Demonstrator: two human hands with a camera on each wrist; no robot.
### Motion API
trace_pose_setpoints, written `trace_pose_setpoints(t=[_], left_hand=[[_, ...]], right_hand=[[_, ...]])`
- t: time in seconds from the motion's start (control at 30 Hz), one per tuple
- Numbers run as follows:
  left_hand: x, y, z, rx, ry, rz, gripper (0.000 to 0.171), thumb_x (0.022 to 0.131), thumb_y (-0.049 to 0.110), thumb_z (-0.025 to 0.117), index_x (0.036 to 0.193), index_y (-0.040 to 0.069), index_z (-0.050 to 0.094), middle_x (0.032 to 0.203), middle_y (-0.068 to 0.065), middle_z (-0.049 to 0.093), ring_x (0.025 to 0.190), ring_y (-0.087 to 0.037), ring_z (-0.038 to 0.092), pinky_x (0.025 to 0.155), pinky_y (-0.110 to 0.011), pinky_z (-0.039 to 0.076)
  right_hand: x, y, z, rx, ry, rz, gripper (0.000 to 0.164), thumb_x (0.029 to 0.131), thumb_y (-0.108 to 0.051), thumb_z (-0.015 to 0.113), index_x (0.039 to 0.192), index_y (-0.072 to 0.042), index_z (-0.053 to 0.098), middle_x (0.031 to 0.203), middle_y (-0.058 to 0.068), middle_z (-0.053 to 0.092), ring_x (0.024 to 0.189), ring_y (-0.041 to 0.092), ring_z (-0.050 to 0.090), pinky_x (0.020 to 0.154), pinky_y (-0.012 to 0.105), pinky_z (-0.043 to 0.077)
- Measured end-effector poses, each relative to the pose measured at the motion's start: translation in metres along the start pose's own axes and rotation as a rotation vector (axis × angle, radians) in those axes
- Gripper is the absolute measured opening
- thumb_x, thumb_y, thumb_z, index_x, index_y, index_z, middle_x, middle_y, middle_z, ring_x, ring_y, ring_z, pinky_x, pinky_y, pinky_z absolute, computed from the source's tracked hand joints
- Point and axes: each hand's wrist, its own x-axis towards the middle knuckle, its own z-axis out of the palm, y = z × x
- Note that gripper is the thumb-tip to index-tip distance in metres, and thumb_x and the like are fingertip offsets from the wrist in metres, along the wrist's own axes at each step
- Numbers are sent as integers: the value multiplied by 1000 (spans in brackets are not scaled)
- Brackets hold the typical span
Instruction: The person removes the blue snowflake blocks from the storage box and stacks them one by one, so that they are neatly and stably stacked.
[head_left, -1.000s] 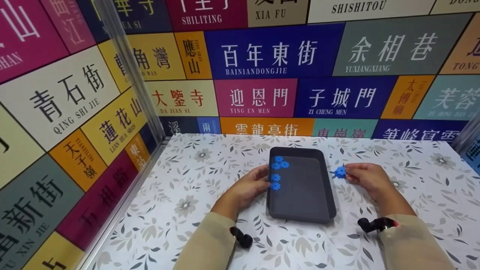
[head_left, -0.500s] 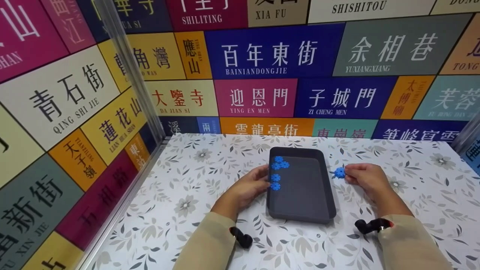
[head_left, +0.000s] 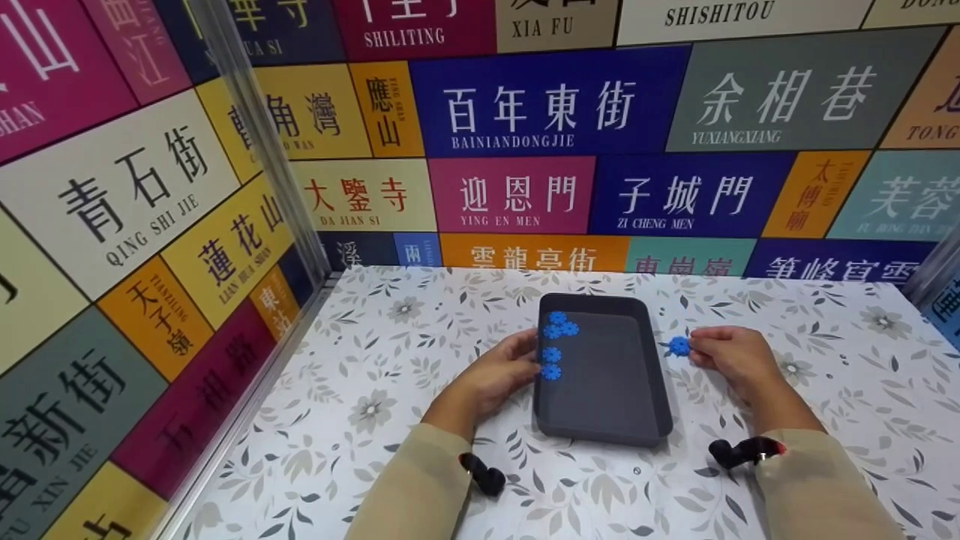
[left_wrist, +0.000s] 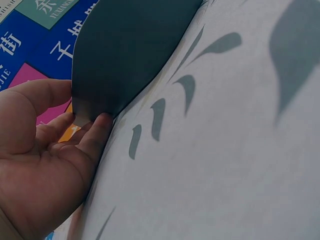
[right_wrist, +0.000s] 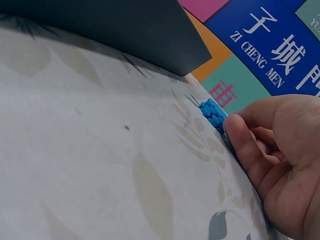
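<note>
My R grip (head_left: 733, 358) pinches a blue toothed pc (head_left: 679, 346); can't tell if pc touches the counter (head_left: 585, 495). Dark tray (head_left: 604, 390) sits just L of that grip & R of my L grip (head_left: 495, 373), which holds tray's side. 5 more blue pcs (head_left: 551, 355) lie inside, nearest L grip.

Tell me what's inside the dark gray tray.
Five blue flower-shaped discs show in the dark gray tray, all along its left side: three bunched toward the far end, two nearer. What lies directly beneath the discs is covered and cannot be seen.
</note>
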Motion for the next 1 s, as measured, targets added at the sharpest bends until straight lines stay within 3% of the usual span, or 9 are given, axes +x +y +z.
trace_pose_setpoints(t=[0.23,0.57,0.67,0.83,1.0], left_hand=[[0,0,0,8,11,-8,77,94,-8,62,165,10,38,171,-13,43,155,-29,46,128,-44,42],[-1,1,0,2,14,-18,78,94,-7,62,165,10,39,170,-13,44,155,-28,46,127,-45,42],[-1,1,0,-2,13,-22,79,93,-7,63,166,11,38,170,-12,44,155,-27,46,128,-45,41],[-1,1,0,-7,14,-19,79,93,-7,63,166,11,38,169,-13,45,154,-28,47,128,-45,41],[0,1,0,-6,11,-17,79,94,-7,63,166,11,38,169,-13,45,154,-28,48,128,-45,41]], right_hand=[[-1,-1,0,13,4,4,52,101,-15,73,144,9,56,89,-11,76,78,2,73,78,19,64],[-2,-8,0,12,49,39,52,103,-25,71,146,1,57,91,-13,75,80,3,71,77,20,64],[-5,-13,4,41,35,23,41,102,-26,72,137,-5,66,91,-12,75,79,3,71,76,20,63],[-9,-24,16,186,-53,-37,6,100,-18,76,103,-19,80,87,-9,77,75,6,72,72,20,64],[-13,-33,26,284,-103,-51,16,99,-12,75,90,-23,81,84,-8,77,72,7,72,69,20,63]])
